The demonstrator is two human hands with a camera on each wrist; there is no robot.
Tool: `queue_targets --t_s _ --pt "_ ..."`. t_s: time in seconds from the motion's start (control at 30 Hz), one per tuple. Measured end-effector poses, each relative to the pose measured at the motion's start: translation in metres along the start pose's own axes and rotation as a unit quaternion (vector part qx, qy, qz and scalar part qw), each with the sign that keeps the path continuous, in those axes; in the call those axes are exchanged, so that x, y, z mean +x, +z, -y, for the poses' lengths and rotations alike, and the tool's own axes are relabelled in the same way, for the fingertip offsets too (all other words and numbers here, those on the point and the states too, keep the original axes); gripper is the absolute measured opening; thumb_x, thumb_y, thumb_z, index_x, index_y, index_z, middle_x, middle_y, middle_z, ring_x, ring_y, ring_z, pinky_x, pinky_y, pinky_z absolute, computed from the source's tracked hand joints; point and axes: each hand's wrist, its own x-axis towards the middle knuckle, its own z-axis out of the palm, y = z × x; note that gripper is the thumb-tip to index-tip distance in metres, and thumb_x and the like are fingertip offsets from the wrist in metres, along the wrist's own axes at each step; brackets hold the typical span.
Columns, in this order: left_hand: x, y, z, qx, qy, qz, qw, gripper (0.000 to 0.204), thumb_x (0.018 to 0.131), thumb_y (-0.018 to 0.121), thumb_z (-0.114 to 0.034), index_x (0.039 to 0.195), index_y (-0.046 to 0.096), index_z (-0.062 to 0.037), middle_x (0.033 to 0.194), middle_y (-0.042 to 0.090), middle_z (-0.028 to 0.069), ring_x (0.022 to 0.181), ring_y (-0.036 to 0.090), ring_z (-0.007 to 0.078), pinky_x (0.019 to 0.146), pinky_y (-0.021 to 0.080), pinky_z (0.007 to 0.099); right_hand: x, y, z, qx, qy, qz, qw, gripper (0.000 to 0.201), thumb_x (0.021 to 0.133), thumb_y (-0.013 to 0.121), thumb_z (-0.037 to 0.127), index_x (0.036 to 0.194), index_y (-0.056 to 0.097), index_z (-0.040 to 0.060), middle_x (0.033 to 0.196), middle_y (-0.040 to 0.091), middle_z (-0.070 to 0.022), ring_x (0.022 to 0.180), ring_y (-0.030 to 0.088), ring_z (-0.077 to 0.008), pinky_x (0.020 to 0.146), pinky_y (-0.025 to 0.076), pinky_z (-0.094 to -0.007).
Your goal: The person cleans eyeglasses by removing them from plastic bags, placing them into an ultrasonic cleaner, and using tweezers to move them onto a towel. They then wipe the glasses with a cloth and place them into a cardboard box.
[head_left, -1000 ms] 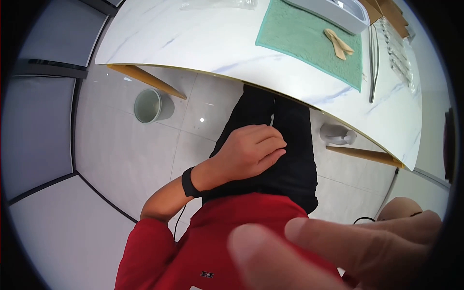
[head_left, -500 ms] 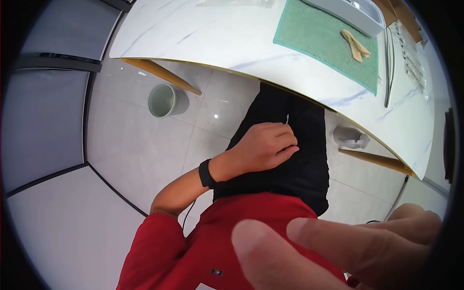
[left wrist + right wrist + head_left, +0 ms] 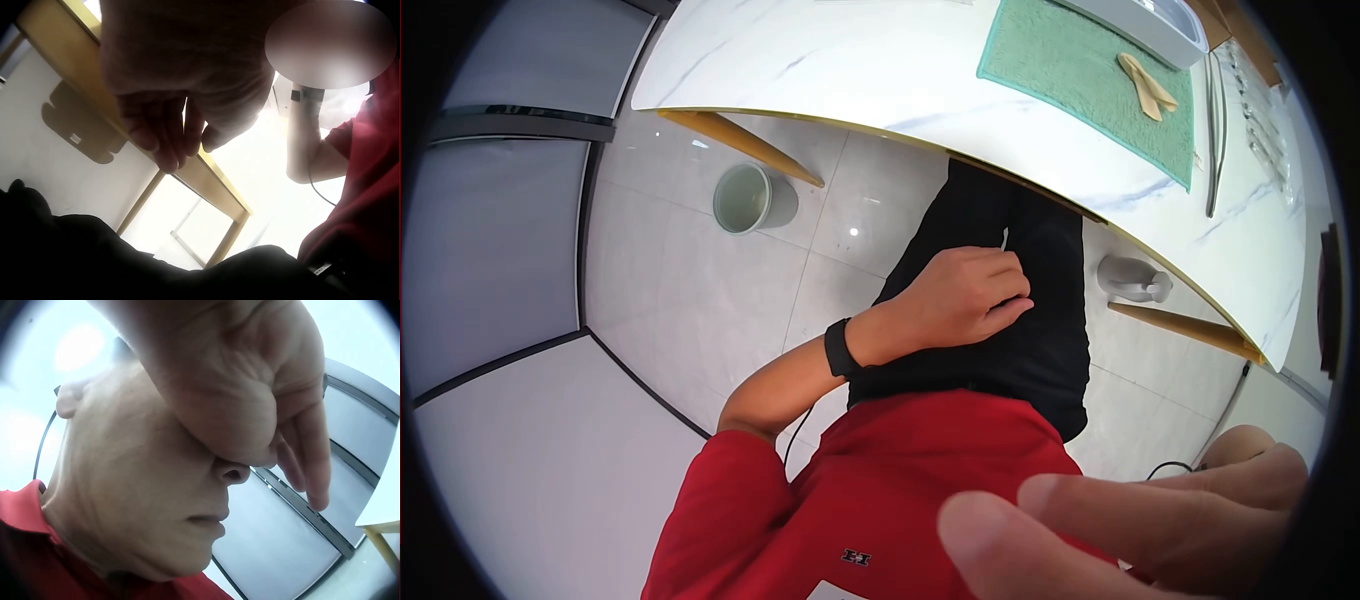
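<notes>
In the head view my left hand (image 3: pixel 970 295), with a black band at its wrist, is over the dark trousers (image 3: pixel 1040 345), fingers loosely bent. The left wrist view shows that hand (image 3: pixel 187 75) hanging with nothing in its fingers. Close to the head camera, at lower right, are the relaxed, extended fingers of my right hand (image 3: pixel 1160 530), which hold nothing visible. The right wrist view has this hand (image 3: pixel 250 387) raised in front of the person's head, fingers pointing down.
On the marbled table (image 3: pixel 850 75) lie a green cloth (image 3: pixel 1080 90), a beige folded piece (image 3: pixel 1147 88), a white-grey tray (image 3: pixel 1145 25) and long thin metal items (image 3: pixel 1215 140). A bin (image 3: pixel 745 200) and a pale grey object (image 3: pixel 1130 278) stand on the floor.
The head view has shifted, so the table, bin and left hand appear farther right and slightly higher. The right fingers show farther right. The left hand remains over the lap.
</notes>
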Motion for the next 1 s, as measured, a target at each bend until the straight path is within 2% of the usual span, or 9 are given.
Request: queue_targets --t_s 0.23,0.47,0.8,1.0 --pt "0.000 0.002 -0.002 0.005 0.003 -0.008 1.000 0.012 0.085 0.078 -0.011 0.086 0.068 -0.0063 0.085 0.067 0.0064 0.076 0.066 0.0268 0.067 0.053 0.0357 0.021 0.027 0.009 0.016 -0.041 0.005 0.999 0.040 0.075 0.080 0.011 0.112 0.070 -0.0013 0.106 0.072 -0.0147 0.083 0.071 -0.0316 0.070 0.059 -0.0388" --pt "-0.007 -0.002 0.002 -0.006 -0.005 -0.019 1.000 0.011 0.085 0.078 -0.011 0.086 0.068 -0.0063 0.085 0.067 0.0062 0.076 0.066 0.0264 0.066 0.053 0.0359 0.003 0.008 0.000 0.005 -0.005 0.013 1.000 0.041 0.076 0.079 0.011 0.113 0.070 -0.0017 0.105 0.072 -0.0151 0.082 0.071 -0.0318 0.070 0.059 -0.0387" --pt "-0.008 0.000 0.000 0.001 0.003 -0.028 1.000 0.011 0.086 0.078 -0.011 0.086 0.068 -0.0068 0.085 0.066 0.0059 0.076 0.066 0.0265 0.066 0.053 0.0363 0.024 0.024 0.014 0.022 -0.047 0.011 0.999 0.042 0.076 0.079 0.012 0.114 0.070 -0.0024 0.105 0.072 -0.0157 0.081 0.071 -0.0320 0.069 0.059 -0.0386" --pt "-0.014 -0.005 0.003 -0.010 -0.016 -0.026 0.999 0.011 0.085 0.078 -0.010 0.086 0.068 -0.0069 0.085 0.067 0.0054 0.075 0.066 0.0261 0.066 0.053 0.0357 0.006 0.009 0.007 0.023 -0.015 0.021 0.999 0.042 0.076 0.079 0.012 0.114 0.070 -0.0027 0.104 0.072 -0.0160 0.080 0.071 -0.0322 0.069 0.059 -0.0386"
